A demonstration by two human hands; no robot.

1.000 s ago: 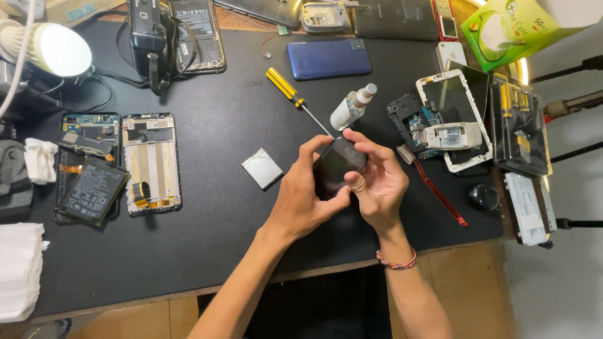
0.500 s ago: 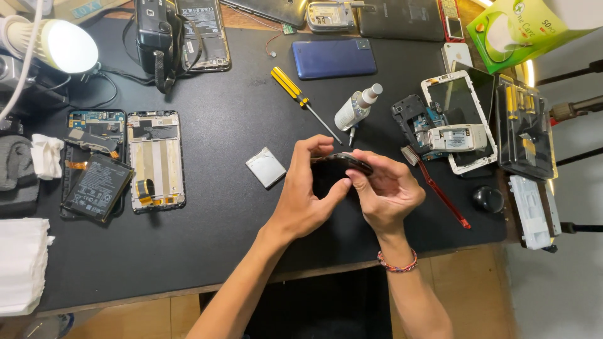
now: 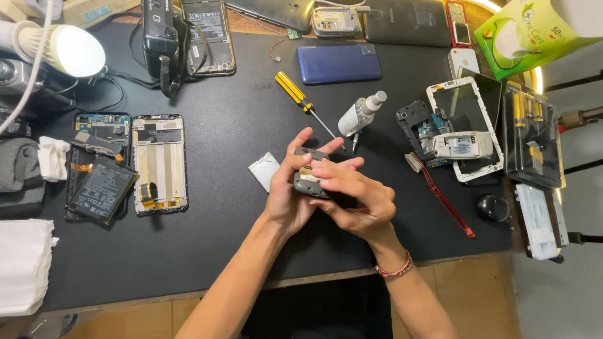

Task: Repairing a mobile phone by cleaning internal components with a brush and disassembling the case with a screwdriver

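Note:
Both my hands meet over the middle of the black mat (image 3: pixel 220 238) around a small dark grey phone body (image 3: pixel 308 181). My left hand (image 3: pixel 290 191) cradles it from the left, fingers curled up behind it. My right hand (image 3: pixel 358 201) lies over its right side, with the fingertips pressing on its top face. A yellow-handled screwdriver (image 3: pixel 300 100) and a small white spray bottle (image 3: pixel 359 114) lie just beyond my hands. A flat silver battery (image 3: pixel 264 171) rests left of my left hand.
Two opened smartphones (image 3: pixel 125 160) with a loose black battery (image 3: pixel 100 189) lie at left. A white phone frame and parts (image 3: pixel 461 135), a red-handled brush (image 3: pixel 440 194) and a tool case (image 3: pixel 531 138) are at right. A lamp (image 3: pixel 69 50), blue phone (image 3: pixel 339 63) and green box (image 3: pixel 531 31) stand behind.
The phone body has turned in my hands from edge-up to flatter. My right fingers now lie across its top face, and my left fingers have shifted behind it.

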